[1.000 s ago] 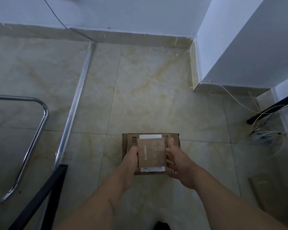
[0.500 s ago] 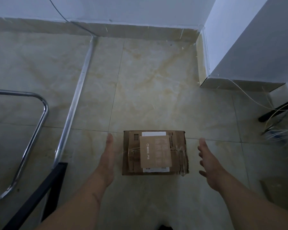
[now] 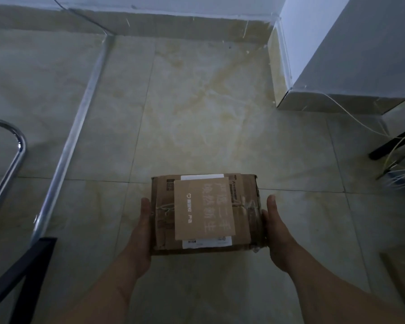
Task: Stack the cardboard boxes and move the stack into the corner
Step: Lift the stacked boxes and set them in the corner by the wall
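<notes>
A stack of cardboard boxes sits low in the middle of the tiled floor. The large taped bottom box [image 3: 164, 220] carries a flat box with white labels [image 3: 206, 242] and a small printed brown box [image 3: 204, 210] on top. My left hand [image 3: 142, 232] presses flat against the large box's left side. My right hand [image 3: 275, 230] presses against its right side. Both palms clamp the bottom box between them. The room corner [image 3: 270, 31] lies ahead at the upper right, where the back wall meets a white wall.
A metal pipe [image 3: 80, 127] runs along the floor on the left, beside a chrome tube frame [image 3: 14, 148] and a black bar [image 3: 21, 272]. Loose white cables [image 3: 384, 134] and a black leg lie at right. Another cardboard piece [image 3: 402, 274] lies lower right.
My hands left the small top box, spread apart to either side, then closed in on the sides of the large bottom box. The view has moved closer to the corner.
</notes>
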{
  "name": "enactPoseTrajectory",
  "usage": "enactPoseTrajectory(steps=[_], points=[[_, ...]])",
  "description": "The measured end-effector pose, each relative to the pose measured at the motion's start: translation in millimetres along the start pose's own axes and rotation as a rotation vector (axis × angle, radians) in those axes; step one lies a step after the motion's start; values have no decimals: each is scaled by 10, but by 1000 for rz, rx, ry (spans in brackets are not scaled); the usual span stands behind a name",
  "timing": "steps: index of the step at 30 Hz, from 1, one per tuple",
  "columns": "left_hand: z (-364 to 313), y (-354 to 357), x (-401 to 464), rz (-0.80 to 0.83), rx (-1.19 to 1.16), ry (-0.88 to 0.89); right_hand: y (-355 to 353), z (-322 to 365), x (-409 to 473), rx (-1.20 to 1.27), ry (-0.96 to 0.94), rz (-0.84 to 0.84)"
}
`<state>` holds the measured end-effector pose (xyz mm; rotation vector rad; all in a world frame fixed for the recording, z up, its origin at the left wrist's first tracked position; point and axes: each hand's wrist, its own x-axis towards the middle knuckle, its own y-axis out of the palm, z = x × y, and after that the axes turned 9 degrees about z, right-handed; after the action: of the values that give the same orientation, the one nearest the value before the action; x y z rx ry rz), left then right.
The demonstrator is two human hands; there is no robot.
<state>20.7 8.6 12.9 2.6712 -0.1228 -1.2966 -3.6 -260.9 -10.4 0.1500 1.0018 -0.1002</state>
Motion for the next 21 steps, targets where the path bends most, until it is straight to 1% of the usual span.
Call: enactPoseTrajectory(steps=[4, 7, 11, 15, 18, 21], points=[[116, -60, 153, 7, 12, -27, -31, -86, 127, 9, -10, 26], [110, 6, 179, 64, 16, -41, -33, -51, 119, 10, 4, 65], [103, 13, 181, 64, -31, -42, -66, 24, 31, 15, 12, 55], [-99, 78, 75, 66, -19, -54, -109, 240, -156, 35, 19, 63], [-472, 204, -121, 78, -22, -85, -125, 613, -445, 41, 25, 65], [-705, 272, -199, 70, -33, -67, -121, 867, -571, 42, 19, 77]])
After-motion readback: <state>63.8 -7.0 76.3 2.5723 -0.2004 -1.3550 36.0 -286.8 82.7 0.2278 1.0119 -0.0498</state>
